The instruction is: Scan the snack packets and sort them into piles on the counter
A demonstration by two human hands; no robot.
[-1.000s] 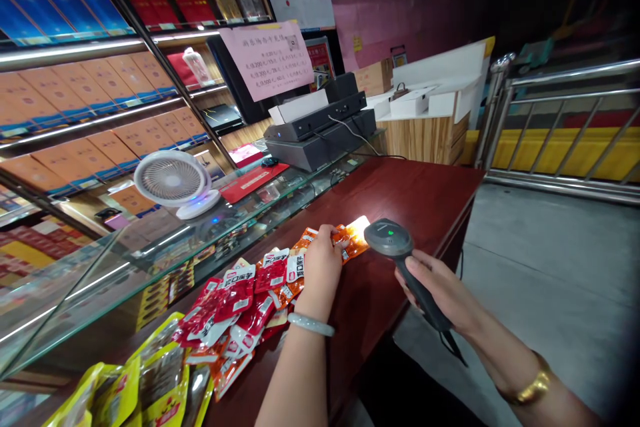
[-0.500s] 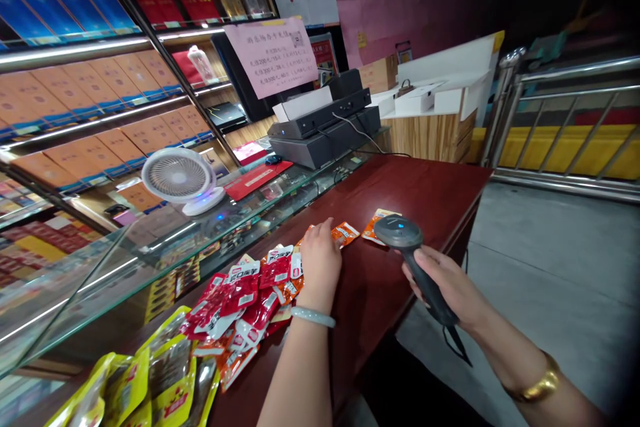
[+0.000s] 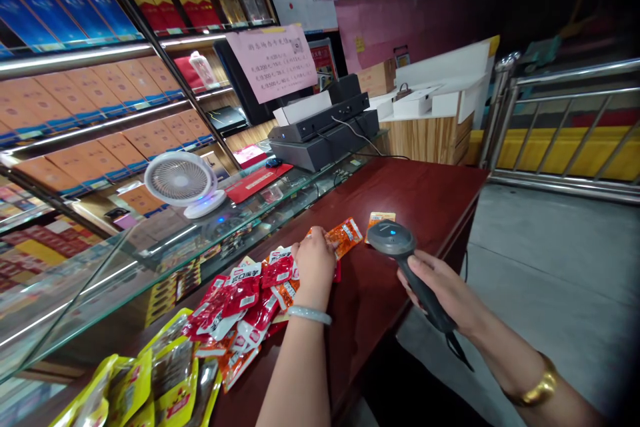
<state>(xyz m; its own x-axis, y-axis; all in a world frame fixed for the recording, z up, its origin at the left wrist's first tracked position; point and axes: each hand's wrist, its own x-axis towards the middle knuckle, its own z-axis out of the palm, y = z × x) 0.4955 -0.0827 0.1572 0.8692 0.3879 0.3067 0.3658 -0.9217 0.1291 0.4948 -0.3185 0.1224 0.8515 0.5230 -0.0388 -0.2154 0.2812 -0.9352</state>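
Observation:
My right hand (image 3: 443,290) is wrapped round the handle of a dark grey barcode scanner (image 3: 425,287), with a blue light showing on its head. Just beyond the scanner head lies an orange-and-cream snack packet (image 3: 381,217), partly covered by it. My left hand (image 3: 316,255), a pale bangle on its wrist, has its fingers curled on an orange snack packet (image 3: 349,235) that sticks out to the right. Beside that hand is a heap of red and white snack packets (image 3: 240,295), with orange ones among them. Larger yellow-edged packets (image 3: 173,373) lie nearer me at the left.
The dark red counter (image 3: 420,190) runs along a glass display case (image 3: 145,247). On the glass stand a white fan (image 3: 180,179) and a black till-like machine (image 3: 325,130). Boxed goods fill shelves (image 3: 75,97) behind. A metal railing (image 3: 565,133) stands at the right.
My left hand has drawn back slightly, and the orange packet at its fingers has come nearer and shows more. The scanner has shifted slightly left, still in my right hand.

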